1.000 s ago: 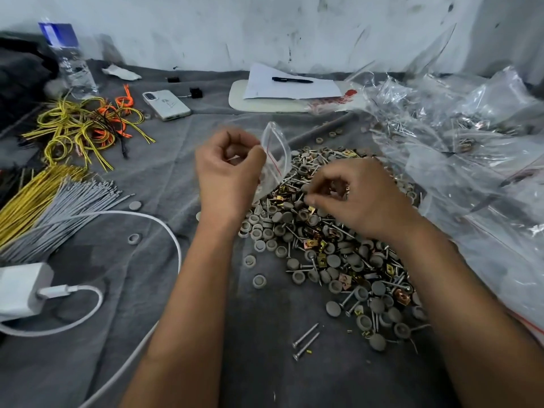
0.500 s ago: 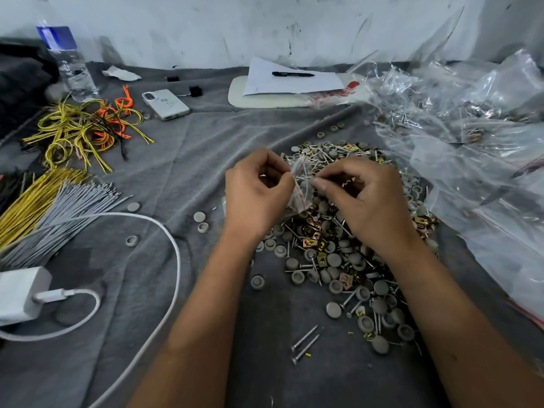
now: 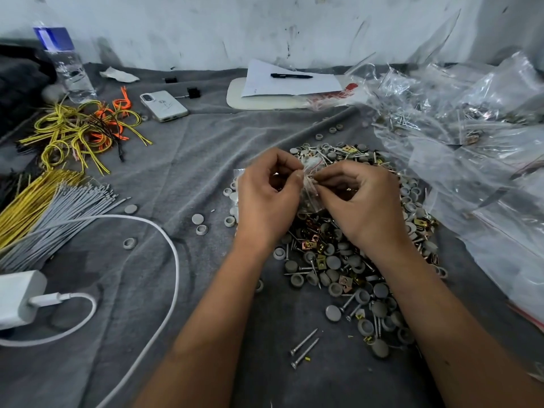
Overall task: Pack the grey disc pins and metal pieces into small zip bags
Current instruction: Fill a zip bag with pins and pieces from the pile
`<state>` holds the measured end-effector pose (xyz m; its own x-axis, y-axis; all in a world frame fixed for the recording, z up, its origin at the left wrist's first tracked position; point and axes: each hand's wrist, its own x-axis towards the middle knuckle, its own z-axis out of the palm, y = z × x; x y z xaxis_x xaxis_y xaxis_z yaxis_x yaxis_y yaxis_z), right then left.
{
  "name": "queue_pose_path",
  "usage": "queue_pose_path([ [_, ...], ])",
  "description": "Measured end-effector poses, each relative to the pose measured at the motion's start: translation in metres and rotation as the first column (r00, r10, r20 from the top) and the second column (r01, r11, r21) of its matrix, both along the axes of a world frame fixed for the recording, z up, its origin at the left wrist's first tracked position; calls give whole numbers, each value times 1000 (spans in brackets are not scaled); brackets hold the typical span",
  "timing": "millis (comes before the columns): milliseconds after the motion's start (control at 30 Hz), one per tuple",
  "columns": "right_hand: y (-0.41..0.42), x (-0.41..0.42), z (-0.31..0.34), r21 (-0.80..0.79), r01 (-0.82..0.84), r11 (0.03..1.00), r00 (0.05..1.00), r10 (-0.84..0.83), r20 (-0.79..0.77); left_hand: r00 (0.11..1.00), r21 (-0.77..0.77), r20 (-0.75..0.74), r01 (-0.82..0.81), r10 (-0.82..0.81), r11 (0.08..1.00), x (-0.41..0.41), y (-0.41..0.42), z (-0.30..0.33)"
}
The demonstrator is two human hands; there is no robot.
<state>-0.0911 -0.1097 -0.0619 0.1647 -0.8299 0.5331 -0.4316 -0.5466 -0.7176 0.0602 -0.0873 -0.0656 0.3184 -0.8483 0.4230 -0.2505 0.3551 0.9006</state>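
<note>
Nearest loose parts: 2 long silver screws [image 3: 304,347] lie side by side on the grey cloth [image 3: 188,172], apart from the heap, near the wrists.
Heap: the pile of grey disc pins and brass-coloured metal clips [image 3: 347,266] spreads under and to the right of both hands – still large, so I judge the packing far from done.
Left hand [image 3: 265,198]: fingers curled, thumb and forefinger pinching the left edge of the small clear zip bag [image 3: 309,184].
Right hand [image 3: 362,201]: fingers curled, pinching the same bag's right edge; whether it also holds a pin I cannot tell.
Bag position: held between the 2 hands just above the heap's far half, its mouth apparently up and slightly far – contents too blurred to read.
Key relation: the bag sits between the fingertips, equally close to both hands, with the heap directly below; the next pick lies straight down from the right hand.
Far right: a mound of clear plastic bags [image 3: 471,136].
Far left: yellow and orange wire loops [image 3: 82,131], a white phone [image 3: 163,105].
</note>
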Motion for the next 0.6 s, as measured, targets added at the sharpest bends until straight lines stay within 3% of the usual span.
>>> queue_pose_path([
  [233,3,1,1,-14,-60,998,998,60,21,1000,-11,-19,22,-22,1000,3,-1,0],
  [600,2,-2,2,-57,-43,997,990,51,135,929,34,-358,112,-93,993,14,-3,4],
])
